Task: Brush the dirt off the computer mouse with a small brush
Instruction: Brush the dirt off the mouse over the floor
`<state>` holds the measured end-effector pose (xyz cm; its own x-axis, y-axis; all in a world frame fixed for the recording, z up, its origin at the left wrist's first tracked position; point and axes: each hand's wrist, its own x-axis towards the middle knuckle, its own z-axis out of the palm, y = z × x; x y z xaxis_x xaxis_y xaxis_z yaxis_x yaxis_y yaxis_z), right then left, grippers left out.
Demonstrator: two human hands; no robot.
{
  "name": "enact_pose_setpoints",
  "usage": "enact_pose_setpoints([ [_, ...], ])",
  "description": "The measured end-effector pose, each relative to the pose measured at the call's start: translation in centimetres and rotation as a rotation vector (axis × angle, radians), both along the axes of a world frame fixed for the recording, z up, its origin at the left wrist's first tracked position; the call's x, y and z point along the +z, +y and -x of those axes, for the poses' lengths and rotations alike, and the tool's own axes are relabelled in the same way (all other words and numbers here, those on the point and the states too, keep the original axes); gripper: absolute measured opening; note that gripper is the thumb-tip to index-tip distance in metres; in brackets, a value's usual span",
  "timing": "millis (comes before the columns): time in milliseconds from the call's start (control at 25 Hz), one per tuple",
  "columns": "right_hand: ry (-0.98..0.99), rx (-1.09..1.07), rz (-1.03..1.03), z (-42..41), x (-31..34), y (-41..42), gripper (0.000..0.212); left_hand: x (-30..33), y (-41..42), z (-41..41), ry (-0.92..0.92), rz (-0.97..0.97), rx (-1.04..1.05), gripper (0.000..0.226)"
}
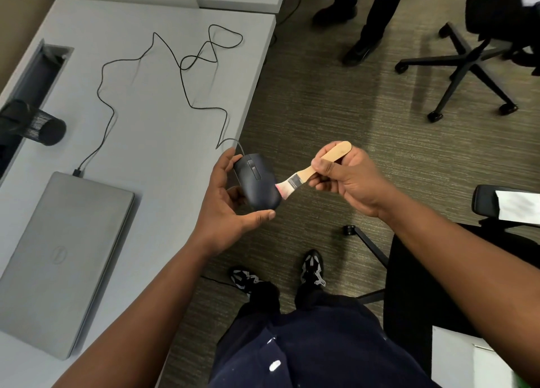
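Note:
A black wired computer mouse is held off the desk's right edge, above the carpet, buttons and wheel facing up. My left hand grips it from below and the side, thumb under its rear end. My right hand pinches the wooden handle of a small flat brush. The brush's pale, pink-tinged bristles touch the mouse's right rear side. The mouse's thin black cable loops over the grey desk to the laptop.
A shut grey laptop lies on the desk at the left. A black mesh cup lies near a cable slot. Black office chairs and another person's legs stand on the carpet. My feet are below.

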<state>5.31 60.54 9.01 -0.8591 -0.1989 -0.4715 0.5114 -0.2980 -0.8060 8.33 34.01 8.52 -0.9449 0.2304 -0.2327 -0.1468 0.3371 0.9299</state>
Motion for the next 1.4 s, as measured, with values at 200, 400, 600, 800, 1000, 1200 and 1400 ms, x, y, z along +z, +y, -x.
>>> enact_pose_setpoints([
  [200,0.059,0.007,0.073,0.3,0.4,0.2,0.014,-0.1,-0.1,-0.1,-0.004,0.01,-0.004,0.131],
  [400,0.167,0.131,-0.104,0.3,0.4,-0.6,0.017,-0.3,-0.2,0.1,0.009,0.035,-0.044,0.131],
  [600,0.381,0.023,-0.325,0.7,0.6,-0.8,0.013,-0.4,-1.0,-0.4,-0.02,0.065,-0.089,0.132],
  [800,0.461,0.037,-0.381,0.2,1.6,-2.2,0.009,-0.1,-0.2,-0.4,-0.005,0.12,-0.137,0.134],
  [1000,0.594,0.078,-0.572,-0.5,2.0,-3.6,0.015,-0.2,0.1,-0.2,0.015,0.14,-0.156,0.137],
  [1200,0.529,0.362,-0.669,0.0,2.7,-2.7,0.015,-0.6,-0.2,-0.3,0.04,0.154,-0.142,0.138],
  [1400,0.563,0.189,-0.608,-0.3,2.4,-3.6,0.01,-0.8,0.1,-0.5,0.059,0.196,-0.173,0.138],
])
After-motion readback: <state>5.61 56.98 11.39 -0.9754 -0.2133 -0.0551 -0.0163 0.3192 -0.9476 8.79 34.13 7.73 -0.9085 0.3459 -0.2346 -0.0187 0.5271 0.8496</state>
